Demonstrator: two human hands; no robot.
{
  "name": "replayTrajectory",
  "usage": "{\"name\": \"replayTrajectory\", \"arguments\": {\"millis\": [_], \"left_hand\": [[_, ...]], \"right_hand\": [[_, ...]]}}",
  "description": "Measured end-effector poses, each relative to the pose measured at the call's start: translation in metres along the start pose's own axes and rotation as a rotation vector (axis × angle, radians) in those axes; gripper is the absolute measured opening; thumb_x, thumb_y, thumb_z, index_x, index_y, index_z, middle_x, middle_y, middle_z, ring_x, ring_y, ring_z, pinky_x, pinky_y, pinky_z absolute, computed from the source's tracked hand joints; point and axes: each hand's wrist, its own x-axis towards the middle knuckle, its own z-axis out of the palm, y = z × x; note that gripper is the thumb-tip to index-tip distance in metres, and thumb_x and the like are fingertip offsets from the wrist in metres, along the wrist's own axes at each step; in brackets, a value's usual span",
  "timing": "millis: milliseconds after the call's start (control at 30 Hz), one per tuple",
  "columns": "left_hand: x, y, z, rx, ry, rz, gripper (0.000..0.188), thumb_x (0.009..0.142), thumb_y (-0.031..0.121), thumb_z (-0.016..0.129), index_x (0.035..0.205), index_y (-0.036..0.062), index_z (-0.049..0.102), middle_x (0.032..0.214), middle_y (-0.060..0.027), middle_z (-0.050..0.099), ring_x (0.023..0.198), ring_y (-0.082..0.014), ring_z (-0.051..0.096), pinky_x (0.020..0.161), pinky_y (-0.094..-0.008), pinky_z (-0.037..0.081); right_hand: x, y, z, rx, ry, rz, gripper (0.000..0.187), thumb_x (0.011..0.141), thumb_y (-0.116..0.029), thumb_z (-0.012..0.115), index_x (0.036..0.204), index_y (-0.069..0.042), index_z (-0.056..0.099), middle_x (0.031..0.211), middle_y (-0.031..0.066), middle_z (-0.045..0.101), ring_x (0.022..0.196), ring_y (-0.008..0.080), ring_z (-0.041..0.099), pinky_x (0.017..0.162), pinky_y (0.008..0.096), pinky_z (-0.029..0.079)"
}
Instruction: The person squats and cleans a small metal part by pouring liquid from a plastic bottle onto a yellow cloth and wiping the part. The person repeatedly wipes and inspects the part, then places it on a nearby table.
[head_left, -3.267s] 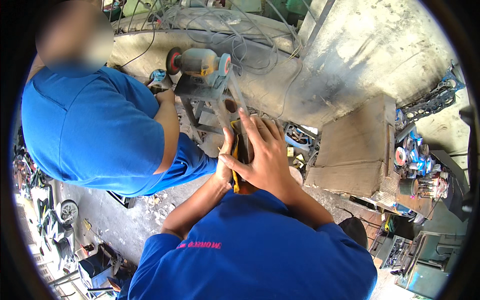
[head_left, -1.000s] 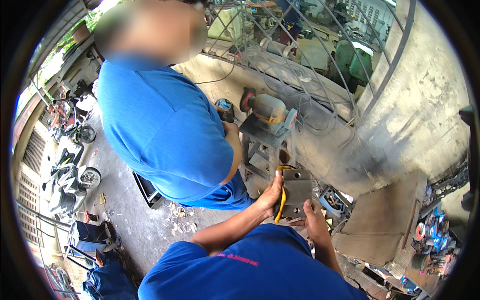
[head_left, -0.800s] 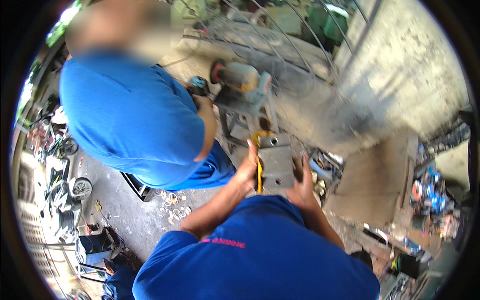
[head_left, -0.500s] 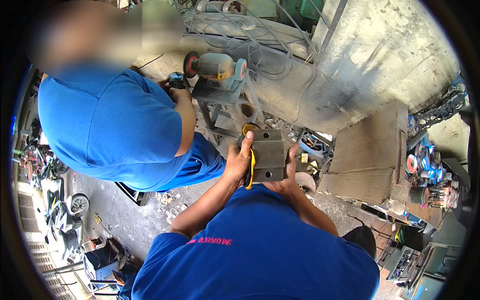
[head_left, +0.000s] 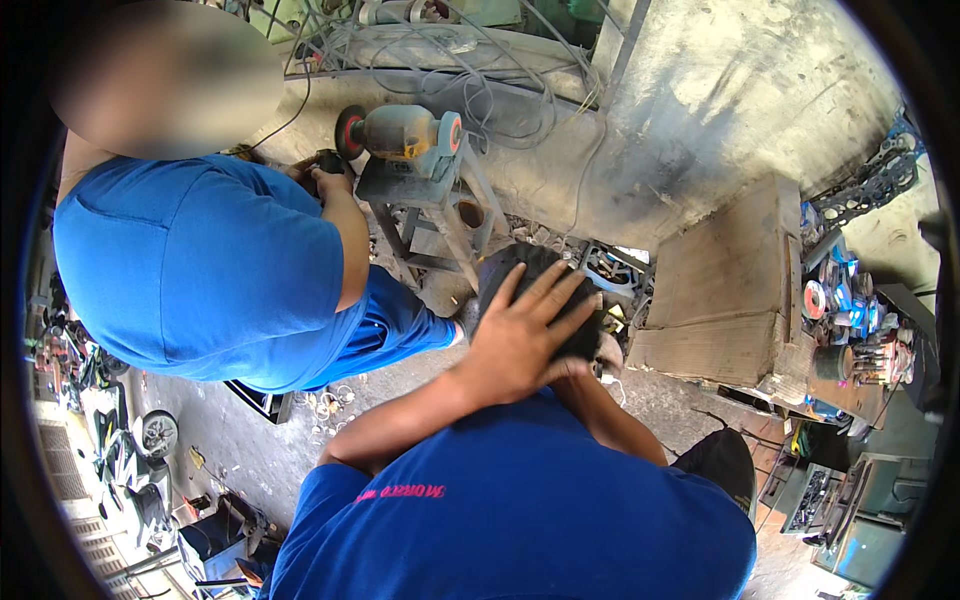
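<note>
My left hand lies flat with spread fingers across a dark, soft-looking piece in front of my chest. It is black with a rounded outline; whether it is a cloth or a pad I cannot make out. Below and behind it is my right hand, which supports the piece from the right side. Most of its fingers are hidden, with what looks like a fingertip at the piece's right edge. The grey metal block with two holes seen a moment earlier does not show now, and I cannot tell whether the dark piece covers it.
At the left, a co-worker in a blue shirt holds a small dark tool beside a bench grinder on a metal stand. A cardboard box stands at the right. Cables hang along the wall.
My left hand has gone from gripping the metal block's left side to lying flat on the dark piece. The block and the yellow-edged item have dropped out of sight. The view has shifted slightly.
</note>
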Motion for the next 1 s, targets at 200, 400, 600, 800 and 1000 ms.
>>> {"name": "replayTrajectory", "arguments": {"millis": [200,400,600,800,1000], "left_hand": [[0.003,-0.023,0.000,-0.196,-0.170,-0.085,0.053,0.102,0.032,0.056,0.148,0.0074,0.049,0.150,-0.0237,0.047,0.146,-0.0400,0.037,0.119,-0.0569,0.028],[0.016,-0.005,0.016,-0.024,-0.065,-0.107,0.050,0.102,0.028,0.054,0.149,0.0139,0.050,0.154,-0.0218,0.043,0.147,-0.0408,0.034,0.120,-0.0568,0.026],[0.019,-0.018,0.022,-0.296,0.005,-0.324,0.058,0.102,0.037,0.053,0.154,0.0123,0.042,0.155,-0.0189,0.043,0.145,-0.0360,0.039,0.119,-0.0533,0.028],[0.005,-0.008,0.015,-0.082,-0.128,-0.198,0.060,0.102,0.040,0.053,0.155,0.0167,0.040,0.159,-0.0183,0.037,0.151,-0.0383,0.028,0.119,-0.0650,0.021],[0.003,-0.051,0.033,-0.356,0.009,-0.201,0.043,0.103,0.031,0.056,0.139,0.0091,0.059,0.146,-0.0250,0.050,0.140,-0.0440,0.042,0.115,-0.0472,0.034]], "right_hand": [[0.003,-0.004,-0.002,-0.066,-0.004,0.016,0.071,0.099,-0.056,0.052,0.154,-0.014,0.038,0.153,0.0119,0.046,0.140,0.0284,0.046,0.117,0.0535,0.037],[0.009,-0.005,-0.007,0.074,-0.033,0.006,0.060,0.104,-0.047,0.052,0.152,-0.013,0.039,0.149,0.0124,0.050,0.136,0.0272,0.052,0.114,0.0479,0.043],[0.003,-0.006,-0.037,0.019,-0.112,0.037,0.061,0.104,-0.049,0.051,0.153,-0.014,0.039,0.153,0.0141,0.046,0.139,0.0275,0.049,0.115,0.0509,0.042],[-0.016,0.012,-0.061,-1.388,0.239,-0.444,0.057,0.106,-0.039,0.047,0.155,-0.012,0.036,0.155,0.0136,0.043,0.147,0.0281,0.038,0.124,0.0482,0.026],[-0.024,0.009,-0.043,-0.985,0.074,-0.238,0.056,0.103,-0.042,0.055,0.150,-0.014,0.045,0.150,0.0103,0.050,0.140,0.0275,0.047,0.120,0.0478,0.034]]}}
